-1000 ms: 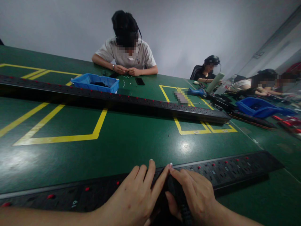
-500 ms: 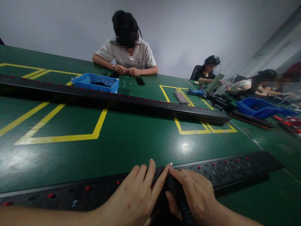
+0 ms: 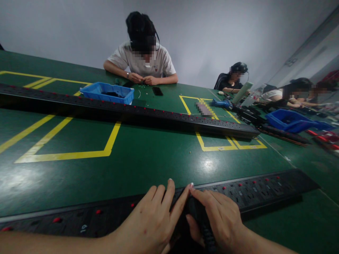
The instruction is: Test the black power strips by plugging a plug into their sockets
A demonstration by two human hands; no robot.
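A long black power strip [image 3: 258, 188] with red buttons lies slantwise across the near side of the table, running behind both my hands. My left hand [image 3: 152, 218] rests over its middle with fingers stretched out, the index fingertip meeting my right index fingertip at the strip's far edge. Wrapped round a black piece with a ribbed, cable-like end [image 3: 209, 240] is my right hand [image 3: 221, 215]. What the front of that piece touches is hidden between my hands.
A second long black power strip [image 3: 159, 118] lies farther off on the green table [image 3: 153, 158]. Behind it stand a blue tray [image 3: 106, 92] and a co-worker [image 3: 143, 53] whose hands are together. More people, a blue bin [image 3: 288, 120] and blurred tools are at the right.
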